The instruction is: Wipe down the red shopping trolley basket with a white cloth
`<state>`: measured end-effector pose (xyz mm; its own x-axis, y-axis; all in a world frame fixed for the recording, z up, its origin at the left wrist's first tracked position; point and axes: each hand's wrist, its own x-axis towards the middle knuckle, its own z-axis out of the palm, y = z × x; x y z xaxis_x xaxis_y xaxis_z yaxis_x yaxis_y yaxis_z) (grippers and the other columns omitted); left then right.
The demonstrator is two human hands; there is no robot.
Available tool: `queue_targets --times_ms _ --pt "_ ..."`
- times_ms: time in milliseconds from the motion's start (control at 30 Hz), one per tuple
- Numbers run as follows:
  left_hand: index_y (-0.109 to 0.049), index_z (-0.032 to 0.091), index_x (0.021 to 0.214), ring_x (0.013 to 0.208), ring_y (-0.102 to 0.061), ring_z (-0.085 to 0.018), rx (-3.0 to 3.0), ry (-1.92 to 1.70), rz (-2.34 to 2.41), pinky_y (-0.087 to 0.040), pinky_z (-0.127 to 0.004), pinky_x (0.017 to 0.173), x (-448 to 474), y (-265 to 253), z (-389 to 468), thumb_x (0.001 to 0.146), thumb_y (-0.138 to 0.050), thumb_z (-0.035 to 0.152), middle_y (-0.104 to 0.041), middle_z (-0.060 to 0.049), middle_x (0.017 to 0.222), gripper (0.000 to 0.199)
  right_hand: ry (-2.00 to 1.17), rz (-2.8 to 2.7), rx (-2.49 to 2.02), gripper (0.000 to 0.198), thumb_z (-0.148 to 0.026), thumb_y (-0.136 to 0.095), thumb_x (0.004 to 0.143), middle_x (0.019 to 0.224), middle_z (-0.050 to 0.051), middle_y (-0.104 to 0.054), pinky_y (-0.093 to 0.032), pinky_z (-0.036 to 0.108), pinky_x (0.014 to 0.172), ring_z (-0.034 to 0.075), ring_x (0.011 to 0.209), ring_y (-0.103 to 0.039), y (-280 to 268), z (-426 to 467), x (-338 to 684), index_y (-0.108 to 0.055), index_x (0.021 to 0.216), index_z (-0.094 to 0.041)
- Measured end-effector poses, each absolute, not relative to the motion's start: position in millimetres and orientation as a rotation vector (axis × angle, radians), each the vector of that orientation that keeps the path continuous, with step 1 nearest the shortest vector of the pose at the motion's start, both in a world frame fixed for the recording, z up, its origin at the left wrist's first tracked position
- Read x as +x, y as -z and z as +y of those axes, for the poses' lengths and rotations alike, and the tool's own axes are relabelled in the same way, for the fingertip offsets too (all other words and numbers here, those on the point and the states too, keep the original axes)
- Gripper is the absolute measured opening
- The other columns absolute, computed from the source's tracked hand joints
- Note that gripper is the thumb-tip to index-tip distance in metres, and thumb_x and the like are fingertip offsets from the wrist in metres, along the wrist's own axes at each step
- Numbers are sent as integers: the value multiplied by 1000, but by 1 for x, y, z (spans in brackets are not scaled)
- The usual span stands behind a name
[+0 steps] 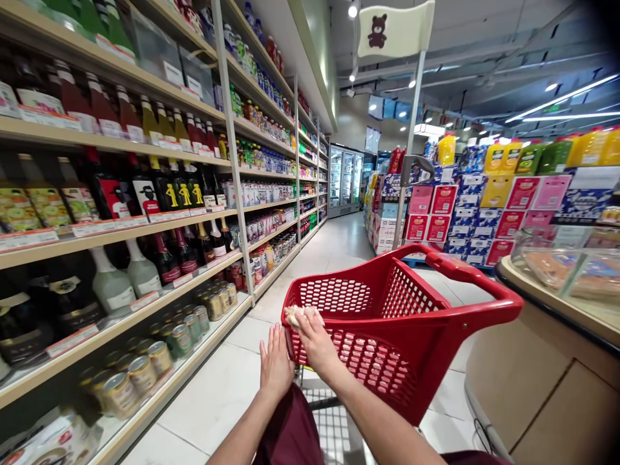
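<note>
A red plastic shopping cart (426,361) with perforated sides stands in front of me, its handle to the right. My right hand (316,342) presses a crumpled cream-white cloth (304,315) onto the rim at the cart's left front corner. Just to its left, my left hand (277,361) rests against the outer end of the cart, fingers stretched out and holding nothing. Part of the cloth is hidden under the right fingers. A metal pole (409,148) with a bear-print flag (394,29) rises behind the cart.
Shelves (194,225) of bottles and cans line the left side. At right is a rounded wooden counter (542,361) with packaged food on top. Stacked drink boxes (469,216) stand behind the cart. A tiled aisle (334,239) leads back to glass-door fridges (345,177).
</note>
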<state>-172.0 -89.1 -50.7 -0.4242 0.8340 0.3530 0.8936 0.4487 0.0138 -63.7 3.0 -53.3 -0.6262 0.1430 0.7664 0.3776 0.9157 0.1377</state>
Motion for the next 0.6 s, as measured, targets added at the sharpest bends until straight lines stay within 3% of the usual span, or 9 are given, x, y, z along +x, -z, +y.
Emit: queue_targets --times_ms 167,333,600 --pt "-22 6 134 133 -8 -22 -1478 242 -2414 -13 -46 106 -187 49 -98 64 -38 9 -15 -12 144 72 372 -2420 -391 36 -14 -39 84 120 6 -55 -40 37 95 21 114 -45 94 -2 -59 -52 118 -19" --pt "-21 6 134 133 -9 -22 -1513 318 -2416 -13 -45 106 -172 45 -87 66 -37 7 -15 -12 144 70 481 -2247 -522 46 -10 -33 85 136 7 -37 -33 42 101 23 123 -32 58 7 -29 -37 130 -16" --pt "-18 9 135 133 -5 -20 -1694 436 -2217 -12 -44 107 -133 31 -66 63 -37 4 -17 -11 144 75 623 -2193 -497 38 -12 -39 83 129 5 -46 -35 37 100 20 119 -38 89 17 19 -50 120 -17"
